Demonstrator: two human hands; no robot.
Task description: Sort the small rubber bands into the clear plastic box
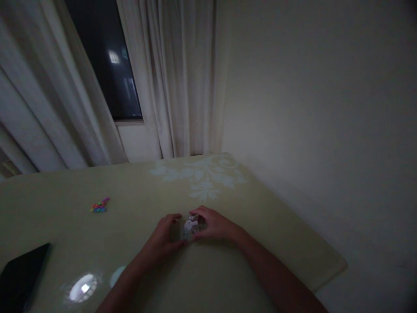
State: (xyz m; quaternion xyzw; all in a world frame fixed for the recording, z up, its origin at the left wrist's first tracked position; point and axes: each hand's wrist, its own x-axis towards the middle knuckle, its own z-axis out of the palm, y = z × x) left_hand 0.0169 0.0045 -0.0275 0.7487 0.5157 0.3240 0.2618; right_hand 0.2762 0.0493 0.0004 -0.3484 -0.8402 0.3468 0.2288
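Small clear item [188, 228] in a pinch grip — left hand [167, 235] at 1 side, right hand [212, 223] opposite.

Small clear object [190, 228], whitish parts [192, 223], between left hand [167, 234] and right hand [212, 224]

1. My table [260, 213] is dull yellow-green, and its near right corner sits between three and four o'clock from my hands.
2. White leaves [203, 174] pattern the top at twelve.
3. A small heap of bright bits [99, 205] lies just past nine, well apart from me.
4. Between eight and nine lies a dark slab [24, 278], cut off by the view's edge.
5. A white glare [83, 288] shines off the surface at eight, near my left forearm [133, 271].
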